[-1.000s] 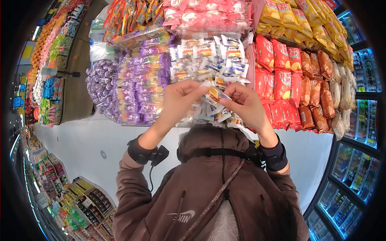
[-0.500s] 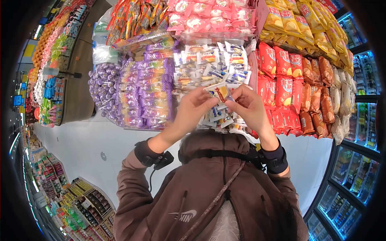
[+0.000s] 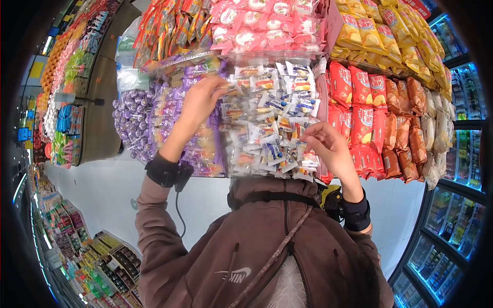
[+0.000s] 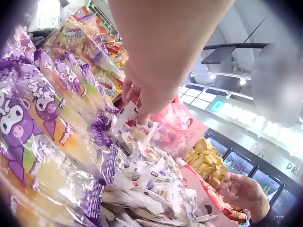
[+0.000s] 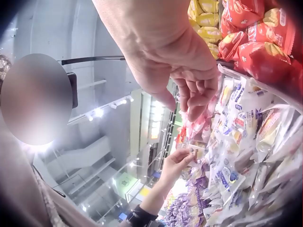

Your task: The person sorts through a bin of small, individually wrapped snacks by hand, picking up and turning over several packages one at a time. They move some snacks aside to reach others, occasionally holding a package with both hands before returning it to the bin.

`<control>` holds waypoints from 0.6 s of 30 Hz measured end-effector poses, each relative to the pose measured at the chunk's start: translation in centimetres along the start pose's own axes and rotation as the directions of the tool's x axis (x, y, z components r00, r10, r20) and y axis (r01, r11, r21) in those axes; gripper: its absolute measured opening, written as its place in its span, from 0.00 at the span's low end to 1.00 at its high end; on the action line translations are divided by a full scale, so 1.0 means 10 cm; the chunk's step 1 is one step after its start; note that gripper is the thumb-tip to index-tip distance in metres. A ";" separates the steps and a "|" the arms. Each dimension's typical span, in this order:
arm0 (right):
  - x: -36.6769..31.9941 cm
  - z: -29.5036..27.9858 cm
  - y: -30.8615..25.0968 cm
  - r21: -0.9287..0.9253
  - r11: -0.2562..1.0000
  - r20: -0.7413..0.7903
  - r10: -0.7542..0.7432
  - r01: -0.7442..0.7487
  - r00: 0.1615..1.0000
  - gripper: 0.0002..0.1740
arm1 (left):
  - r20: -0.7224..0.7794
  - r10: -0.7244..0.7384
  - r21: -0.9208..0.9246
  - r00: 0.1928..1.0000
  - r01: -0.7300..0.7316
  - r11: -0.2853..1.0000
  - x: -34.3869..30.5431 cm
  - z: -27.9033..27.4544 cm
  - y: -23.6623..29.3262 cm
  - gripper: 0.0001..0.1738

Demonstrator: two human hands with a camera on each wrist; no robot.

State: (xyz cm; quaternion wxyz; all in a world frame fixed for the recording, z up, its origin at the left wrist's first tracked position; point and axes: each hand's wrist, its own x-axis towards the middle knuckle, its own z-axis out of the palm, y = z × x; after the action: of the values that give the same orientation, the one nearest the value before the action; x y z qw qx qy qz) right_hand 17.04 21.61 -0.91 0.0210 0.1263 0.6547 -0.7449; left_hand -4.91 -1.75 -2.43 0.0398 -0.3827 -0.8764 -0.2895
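At the back left of a bin of small white snack packets (image 3: 267, 138), my left hand (image 3: 200, 102) is raised over the edge beside the purple packets. Its thumb and fingers pinch a small white snack packet (image 4: 128, 113), also visible in the right wrist view as a little wrapped packet (image 5: 199, 152). My right hand (image 3: 329, 149) hovers at the bin's right side, close above the white packets. In the right wrist view its fingers (image 5: 201, 97) hang loosely curled with nothing between them.
Purple-wrapped packets (image 3: 197, 133) fill the section to the left. Red packets (image 3: 362, 110) lie to the right, pink packets (image 3: 267, 25) behind, yellow packets (image 3: 367, 33) at the back right. A clear divider (image 3: 277, 57) separates the front and back sections.
Both hands were together holding one white packet over the bin. The left hand has moved away to the back left; the right has drawn slightly right and down, its fingers now without a packet.
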 end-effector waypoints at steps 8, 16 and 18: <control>0.06 0.00 0.01 -0.015 1.000 -0.025 0.018 -0.018 1.000 0.06 | 0.093 0.222 0.116 0.971 -0.232 0.966 0.18 0.21 -0.02 0.08; 0.11 -0.01 0.03 -0.089 0.996 0.021 0.006 -0.004 1.000 0.06 | 0.149 0.116 -0.010 0.982 -0.116 0.993 0.21 0.25 -0.07 0.06; 0.11 -0.01 0.00 -0.092 0.996 0.030 0.017 -0.014 0.999 0.06 | 0.172 0.101 -0.035 0.980 -0.096 0.995 0.22 0.25 -0.08 0.06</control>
State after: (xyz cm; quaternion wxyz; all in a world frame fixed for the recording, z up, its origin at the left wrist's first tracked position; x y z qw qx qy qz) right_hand 15.95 21.85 -1.17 0.0427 0.1187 0.6869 -0.7157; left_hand -6.60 0.57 -4.21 -0.0276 -0.4500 -0.8526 -0.2644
